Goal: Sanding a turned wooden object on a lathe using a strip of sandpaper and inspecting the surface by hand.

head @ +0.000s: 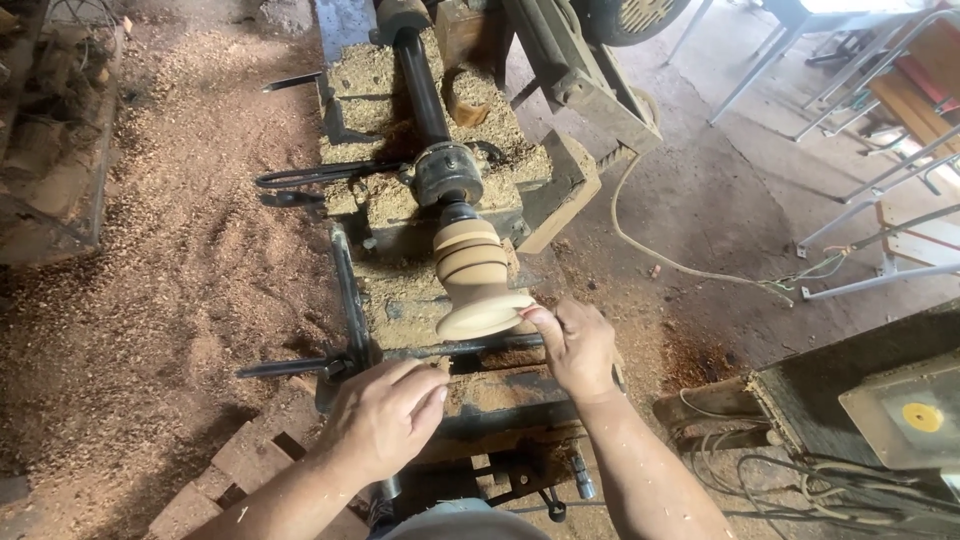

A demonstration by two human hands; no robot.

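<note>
I am pinching my right hand [575,345] on the near rim of the turned wooden piece [475,275], its axis running far to near, while my left hand [385,415] is hanging loosely curled and empty, nearer to me.

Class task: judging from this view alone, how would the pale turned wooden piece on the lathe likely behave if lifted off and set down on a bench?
The wooden piece looks stiff and solid. Its round, grooved body would probably roll if laid sideways. Stood on its wide flared end, beside the right hand, it would likely sit steady.
</note>
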